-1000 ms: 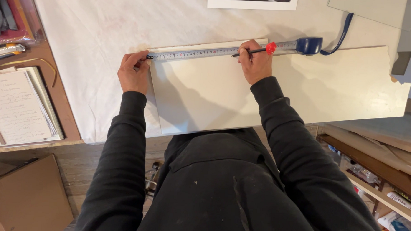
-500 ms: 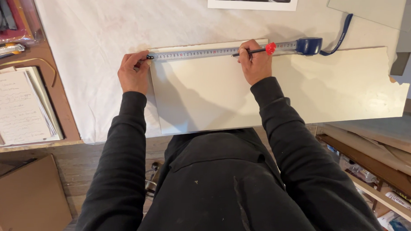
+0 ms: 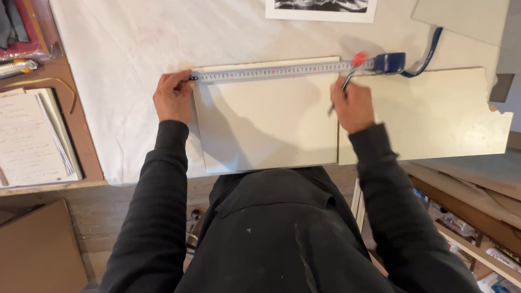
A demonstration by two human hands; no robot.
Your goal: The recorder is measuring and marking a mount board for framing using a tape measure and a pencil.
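Both hands work along the top edge of a cream board (image 3: pixel 267 126) lying on a white-covered table (image 3: pixel 137 38). Left hand (image 3: pixel 173 97) is closed on the hooked end of a tape measure (image 3: pixel 274 72), pinning it at the board's left corner. Right hand (image 3: pixel 351 103) grips a dark pencil with a red end (image 3: pixel 349 74), its tip down near the board's right edge, just under the tape. The blue tape case (image 3: pixel 389 62) rests past the board's right end, its blue strap (image 3: pixel 425 51) trailing over the cloth.

Judging by this, the step in hand is measuring and marking a length across the board; a next move would call for a taut, still tape and a pencil tip set exactly at the wanted graduation.

A second, larger pale board (image 3: pixel 434 118) lies under and to the right. A black-and-white print (image 3: pixel 320 4) sits at the far edge. As for containers, a red tray (image 3: pixel 22 22) at far left holds dark items I cannot identify; below it lies an open notebook (image 3: pixel 24 138).
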